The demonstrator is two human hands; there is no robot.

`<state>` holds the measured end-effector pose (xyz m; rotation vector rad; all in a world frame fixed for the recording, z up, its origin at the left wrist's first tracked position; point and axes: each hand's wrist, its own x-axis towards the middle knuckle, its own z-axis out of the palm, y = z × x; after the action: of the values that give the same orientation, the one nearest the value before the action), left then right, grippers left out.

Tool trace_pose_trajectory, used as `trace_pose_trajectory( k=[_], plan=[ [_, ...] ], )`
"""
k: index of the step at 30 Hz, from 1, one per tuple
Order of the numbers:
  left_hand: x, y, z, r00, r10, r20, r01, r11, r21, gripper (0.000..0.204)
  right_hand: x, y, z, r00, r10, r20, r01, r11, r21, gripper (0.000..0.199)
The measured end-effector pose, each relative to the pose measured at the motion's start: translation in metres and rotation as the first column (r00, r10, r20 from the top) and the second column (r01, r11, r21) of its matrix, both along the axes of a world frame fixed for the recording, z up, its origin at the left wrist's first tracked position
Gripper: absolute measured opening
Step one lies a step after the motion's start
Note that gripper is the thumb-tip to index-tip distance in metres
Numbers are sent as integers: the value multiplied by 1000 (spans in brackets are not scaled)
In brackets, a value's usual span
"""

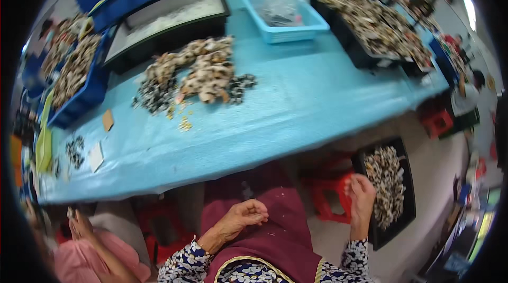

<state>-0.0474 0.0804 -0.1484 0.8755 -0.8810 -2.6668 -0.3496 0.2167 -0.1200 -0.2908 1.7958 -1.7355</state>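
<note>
My left hand (pixel 246 214) hovers over my lap, above a maroon apron (pixel 280 217), its fingers curled together. Whatever may be inside its grip is hidden. Off to the right, my right hand (pixel 361 193) is raised beside a black crate (pixel 377 235) on the floor, its fingers half bent and apart, with nothing visible in them. That crate is full of small cream, brown and black pieces (pixel 385 185). Beyond my hands, a pile of cream plush-like pieces with dark spots (pixel 209 74) lies on the blue-covered table (pixel 286 108). Small black-and-white bits (pixel 156 92) and yellow bits (pixel 185 123) lie around it.
A light blue basket (pixel 286 34) holding a clear plastic bag stands at the far middle. Filled black trays (pixel 365 55) line the right, with blue bins (pixel 79 103) at left. Red stools (pixel 328 198) stand below the table edge. A person in pink (pixel 100 259) sits to my left.
</note>
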Motion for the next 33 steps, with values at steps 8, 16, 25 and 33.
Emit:
trace_pose_trajectory(
  k=[8, 16, 25, 33],
  plan=[
    [5, -15, 2, 1000, 21, -1, -21, 991, -134, 15, 70, -300, 91, 67, 381, -922, -793, 582, 183, 23],
    [32, -27, -1, 989, 148, 17, -144, 979, -146, 16, 91, -399, 72, -341, 285, -896, -747, 496, 442, 35],
    [49, -48, 56, 948, 285, -145, -317, 896, -312, 26, 105, -329, 116, 588, 740, -327, -806, 500, -318, 18],
    [20, -45, 86, 737, 587, -335, -639, 766, -65, 40, 131, -169, 87, 445, 892, 81, -847, 449, -284, 27]
  ],
)
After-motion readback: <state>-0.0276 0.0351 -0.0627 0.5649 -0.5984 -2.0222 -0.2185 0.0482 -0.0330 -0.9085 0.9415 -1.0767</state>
